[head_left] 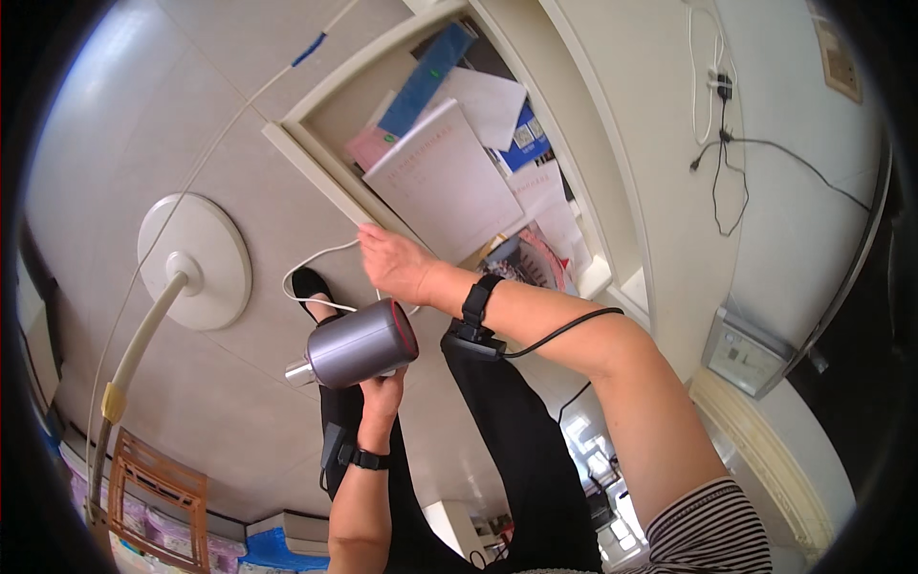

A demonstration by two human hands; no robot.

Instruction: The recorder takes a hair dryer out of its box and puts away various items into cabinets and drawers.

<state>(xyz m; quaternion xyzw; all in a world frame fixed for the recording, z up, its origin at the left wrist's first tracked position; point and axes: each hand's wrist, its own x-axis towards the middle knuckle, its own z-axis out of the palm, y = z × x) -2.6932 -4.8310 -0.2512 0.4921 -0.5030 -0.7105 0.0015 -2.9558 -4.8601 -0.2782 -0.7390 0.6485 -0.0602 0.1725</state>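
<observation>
My left hand (384, 393) grips a grey hair dryer (355, 344) from below, its handle hidden by the body. A red ring circles the dryer's rear end, and its silver nozzle (300, 373) points left. Above it, my right hand (393, 265) is curled into a fist. A thin white cord (288, 281) loops from this fist round to the dryer, and a short strand shows just beneath the fist. In view, the fist overlaps the front panel (323, 179) of an open drawer; whether it touches the panel I cannot tell.
Papers (445, 179), a blue folder (430, 79) and a printed item (531, 258) lie in the drawer. A round white stand base (195, 262) with a curved pole is on the floor at left. Dark cables (724, 136), a clock (746, 351) and a wooden frame (154, 495) surround me.
</observation>
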